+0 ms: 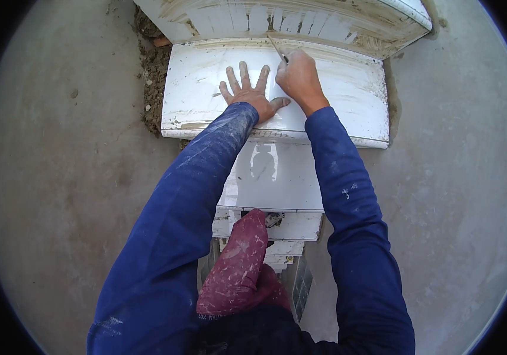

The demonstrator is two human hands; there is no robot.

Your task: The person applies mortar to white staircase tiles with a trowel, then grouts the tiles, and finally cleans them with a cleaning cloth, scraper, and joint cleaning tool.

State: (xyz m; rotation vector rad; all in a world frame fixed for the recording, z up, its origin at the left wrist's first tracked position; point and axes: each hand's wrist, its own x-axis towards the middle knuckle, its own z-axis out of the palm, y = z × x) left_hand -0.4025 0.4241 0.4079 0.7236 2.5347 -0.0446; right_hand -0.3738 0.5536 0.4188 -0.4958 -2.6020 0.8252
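Note:
My left hand (252, 92) lies flat with fingers spread on a glossy white stair tread (197, 83). Beside it, my right hand (299, 74) is closed around a thin, narrow tool (276, 47). The tool's tip reaches the joint where the tread meets the white riser (301, 22) behind it. Brown-grey smears mark the riser's lower part and streak the tread's back edge. Most of the tool's handle is hidden in my fist.
Lower white steps (271, 174) descend beneath my arms, my maroon-trousered leg (238, 266) over them. Grey plastered walls (76, 160) stand on both sides. Rough mortar and rubble (151, 89) fill the gap at the tread's left end.

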